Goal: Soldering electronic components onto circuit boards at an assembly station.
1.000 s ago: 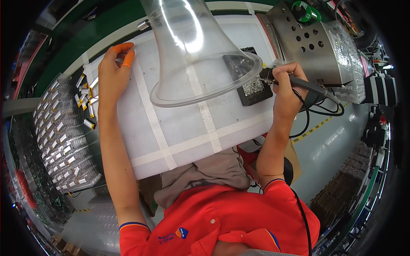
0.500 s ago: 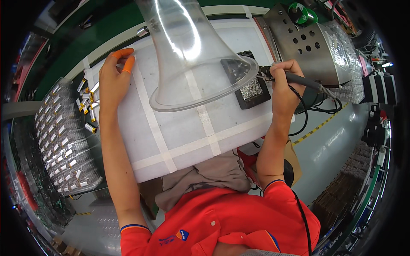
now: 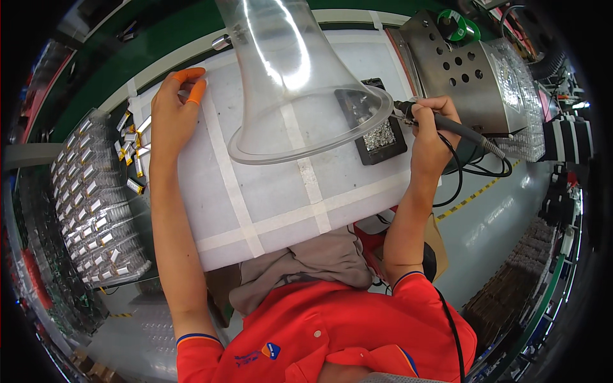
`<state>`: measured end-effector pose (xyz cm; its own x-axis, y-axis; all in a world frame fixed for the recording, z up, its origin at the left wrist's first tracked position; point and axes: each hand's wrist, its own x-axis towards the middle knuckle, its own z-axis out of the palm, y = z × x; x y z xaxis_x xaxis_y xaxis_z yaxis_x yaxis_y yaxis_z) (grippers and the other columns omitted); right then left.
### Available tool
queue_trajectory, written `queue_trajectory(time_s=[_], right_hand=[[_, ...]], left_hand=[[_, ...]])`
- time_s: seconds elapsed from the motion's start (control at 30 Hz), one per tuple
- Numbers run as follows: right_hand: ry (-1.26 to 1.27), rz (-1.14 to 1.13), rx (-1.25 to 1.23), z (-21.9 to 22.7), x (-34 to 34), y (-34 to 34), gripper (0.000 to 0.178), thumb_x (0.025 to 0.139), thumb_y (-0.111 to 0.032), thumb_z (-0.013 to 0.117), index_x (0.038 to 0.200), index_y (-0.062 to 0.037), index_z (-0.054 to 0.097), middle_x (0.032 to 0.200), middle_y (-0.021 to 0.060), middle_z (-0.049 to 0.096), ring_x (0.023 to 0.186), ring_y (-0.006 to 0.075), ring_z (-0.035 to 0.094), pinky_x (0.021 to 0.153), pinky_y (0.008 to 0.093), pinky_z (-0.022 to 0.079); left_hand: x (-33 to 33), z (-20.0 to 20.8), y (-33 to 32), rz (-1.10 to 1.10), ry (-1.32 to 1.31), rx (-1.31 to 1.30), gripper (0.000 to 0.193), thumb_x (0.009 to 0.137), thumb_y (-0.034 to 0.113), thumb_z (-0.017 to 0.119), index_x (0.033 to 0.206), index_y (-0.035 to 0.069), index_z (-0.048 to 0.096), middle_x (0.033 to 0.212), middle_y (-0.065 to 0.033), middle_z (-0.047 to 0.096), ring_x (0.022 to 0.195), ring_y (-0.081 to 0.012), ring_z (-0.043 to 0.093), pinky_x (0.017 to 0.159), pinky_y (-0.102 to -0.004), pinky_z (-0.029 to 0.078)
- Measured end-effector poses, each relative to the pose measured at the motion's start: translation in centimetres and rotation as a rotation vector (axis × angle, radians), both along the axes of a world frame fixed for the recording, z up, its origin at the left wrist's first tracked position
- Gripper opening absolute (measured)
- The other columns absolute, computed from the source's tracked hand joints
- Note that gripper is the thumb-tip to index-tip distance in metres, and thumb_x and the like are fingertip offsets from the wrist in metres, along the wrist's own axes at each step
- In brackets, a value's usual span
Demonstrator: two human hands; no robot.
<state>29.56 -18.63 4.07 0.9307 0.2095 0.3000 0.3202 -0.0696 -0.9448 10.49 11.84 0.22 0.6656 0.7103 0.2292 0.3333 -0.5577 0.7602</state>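
At two o'clock, the right hand point(image 3: 431, 131) is closed around a soldering iron point(image 3: 471, 133); its tip is hard to make out near the rim of a clear funnel point(image 3: 281, 121), at twelve. A black tray point(image 3: 384, 157) sits at the hand's nine o'clock. At ten, the left hand point(image 3: 175, 115) lies half open, seemingly empty, at the edge of a white mat point(image 3: 274, 191).

Bright glare streaks the clear hood point(image 3: 297, 96); fisheye edges curve into black
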Motion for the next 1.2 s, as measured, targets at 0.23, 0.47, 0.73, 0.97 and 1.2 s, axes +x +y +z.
queue_trajectory(time_s=[0.23, 0.47, 0.73, 0.97, 1.2], right_hand=[[0.020, 0.025, -0.015, 0.02, -0.02, 0.19, 0.001, 0.077, 0.001, 0.062, 0.076, 0.0014, 0.061, 0.067, 0.0004, 0.057, 0.063, 0.0050, 0.047, 0.060, 0.0203, 0.037], [0.020, 0.008, 0.025, 0.16, -0.15, 0.36, 0.003, 0.077, 0.000, 0.062, 0.075, 0.0019, 0.061, 0.067, 0.0006, 0.057, 0.062, 0.0058, 0.048, 0.059, 0.0207, 0.037], [0.024, 0.022, -0.014, 0.14, 0.29, 0.30, 0.003, 0.077, 0.000, 0.062, 0.076, 0.0017, 0.061, 0.067, 0.0006, 0.057, 0.062, 0.0054, 0.048, 0.059, 0.0210, 0.037], [0.032, 0.044, -0.035, -0.11, 0.44, 0.22, 0.002, 0.077, 0.000, 0.063, 0.076, 0.0016, 0.061, 0.068, 0.0005, 0.057, 0.064, 0.0058, 0.049, 0.060, 0.0211, 0.037], [0.032, 0.031, -0.030, -0.31, 0.41, 0.12, 0.003, 0.077, -0.001, 0.062, 0.076, 0.0013, 0.061, 0.069, 0.0010, 0.058, 0.065, 0.0064, 0.050, 0.061, 0.0214, 0.038]], left_hand=[[0.10, -0.07, -0.12, 0.025, -0.026, -0.002, 0.023, 0.089, 0.011, 0.064, 0.109, 0.002, 0.070, 0.094, -0.0073, 0.067, 0.078, -0.0150, 0.059, 0.070, -0.0284, 0.048], [0.03, 0.03, -0.17, 0.017, -0.022, 0.013, 0.023, 0.089, 0.012, 0.064, 0.109, 0.002, 0.070, 0.095, -0.0071, 0.067, 0.079, -0.0151, 0.059, 0.071, -0.0283, 0.047], [0.04, 0.03, -0.22, 0.016, -0.038, -0.006, 0.023, 0.089, 0.012, 0.064, 0.110, 0.002, 0.070, 0.095, -0.0072, 0.067, 0.079, -0.0153, 0.059, 0.070, -0.0284, 0.047], [0.02, -0.06, -0.08, 0.010, -0.025, 0.009, 0.023, 0.089, 0.011, 0.064, 0.110, 0.002, 0.070, 0.096, -0.0071, 0.067, 0.079, -0.0152, 0.059, 0.070, -0.0277, 0.047], [-0.01, -0.04, -0.09, 0.000, -0.030, 0.002, 0.023, 0.089, 0.011, 0.064, 0.110, 0.002, 0.069, 0.097, -0.0076, 0.067, 0.080, -0.0156, 0.060, 0.070, -0.0282, 0.048]])
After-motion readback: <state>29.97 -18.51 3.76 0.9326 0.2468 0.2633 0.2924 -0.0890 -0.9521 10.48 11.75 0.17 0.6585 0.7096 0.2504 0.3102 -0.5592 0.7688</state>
